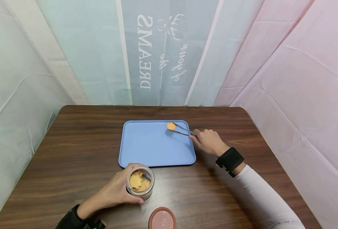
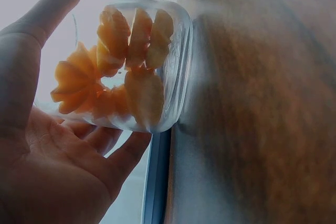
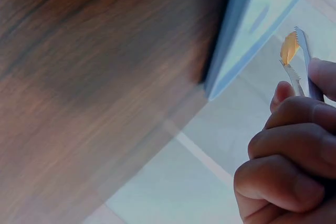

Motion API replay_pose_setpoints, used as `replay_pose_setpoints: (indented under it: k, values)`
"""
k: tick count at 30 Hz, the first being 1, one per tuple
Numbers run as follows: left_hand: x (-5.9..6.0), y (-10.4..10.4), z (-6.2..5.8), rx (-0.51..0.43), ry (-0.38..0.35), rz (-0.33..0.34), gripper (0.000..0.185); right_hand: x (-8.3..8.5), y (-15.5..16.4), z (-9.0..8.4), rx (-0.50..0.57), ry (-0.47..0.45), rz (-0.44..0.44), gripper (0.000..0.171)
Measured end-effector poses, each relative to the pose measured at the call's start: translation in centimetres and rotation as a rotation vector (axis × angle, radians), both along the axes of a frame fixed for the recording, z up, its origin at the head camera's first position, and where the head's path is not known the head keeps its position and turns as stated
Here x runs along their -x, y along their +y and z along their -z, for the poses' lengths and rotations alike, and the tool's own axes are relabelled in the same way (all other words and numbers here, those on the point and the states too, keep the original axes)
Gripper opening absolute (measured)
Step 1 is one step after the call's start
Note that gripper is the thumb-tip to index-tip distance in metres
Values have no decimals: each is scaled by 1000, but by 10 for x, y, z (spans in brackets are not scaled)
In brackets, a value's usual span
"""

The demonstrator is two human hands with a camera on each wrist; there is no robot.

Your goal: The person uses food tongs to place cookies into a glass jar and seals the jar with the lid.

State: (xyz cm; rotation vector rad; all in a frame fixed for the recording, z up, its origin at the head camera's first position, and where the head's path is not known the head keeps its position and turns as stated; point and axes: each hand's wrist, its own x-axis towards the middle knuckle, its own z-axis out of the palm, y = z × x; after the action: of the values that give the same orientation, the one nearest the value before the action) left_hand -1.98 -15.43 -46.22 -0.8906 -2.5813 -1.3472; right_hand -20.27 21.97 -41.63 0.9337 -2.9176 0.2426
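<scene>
My left hand grips a clear glass jar that stands on the table near the front; several orange flower-shaped cookies fill the jar. My right hand pinches metal tongs, whose tips clamp one orange cookie over the far right corner of the blue tray. In the right wrist view the serrated tongs hold that cookie edge-on beside the tray.
A reddish-brown lid lies on the dark wooden table at the front edge, right of the jar. Pale cloth backdrops enclose the table on three sides.
</scene>
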Motion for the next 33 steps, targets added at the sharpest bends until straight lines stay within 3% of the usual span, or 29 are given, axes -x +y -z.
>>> replay_pose_setpoints:
  k: [33]
  values:
    - [0, 0, -1, -2, -38, 1, 99, -52, -13, -33, 32, 116, -227, 29]
